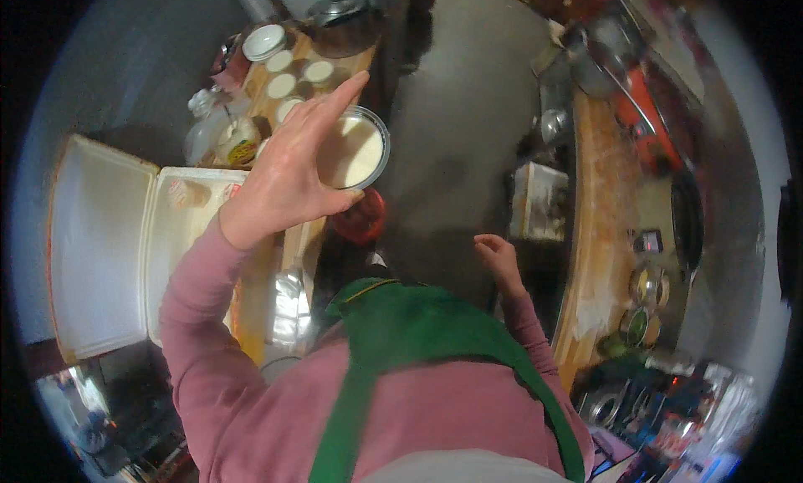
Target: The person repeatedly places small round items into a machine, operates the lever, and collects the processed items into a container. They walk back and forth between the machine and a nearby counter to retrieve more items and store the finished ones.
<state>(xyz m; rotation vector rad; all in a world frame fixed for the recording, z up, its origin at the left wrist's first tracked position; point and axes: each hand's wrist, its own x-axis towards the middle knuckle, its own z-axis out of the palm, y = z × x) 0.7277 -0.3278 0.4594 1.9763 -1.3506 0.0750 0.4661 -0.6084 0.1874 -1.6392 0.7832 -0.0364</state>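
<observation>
My left hand (295, 157) is raised at the left of the view, its fingers and thumb around the rim of a clear plastic cup (357, 150) with a pale cream-coloured filling. Past that hand, several similar round cups with pale tops (280, 86) stand on a wooden counter; one is partly hidden by the fingers. A short stack of white lids or dishes (264, 42) sits beyond them. My right hand (499, 257) hangs low over the floor at the right, fingers curled, with no held object visible.
An open white foam box (160, 232) with its lid folded left stands near my left arm. A lidded pot (339, 22) is at the counter's far end. Below the cup is a red round object (361, 216). Along the right runs a wooden worktop (593, 232) bearing pans and jars.
</observation>
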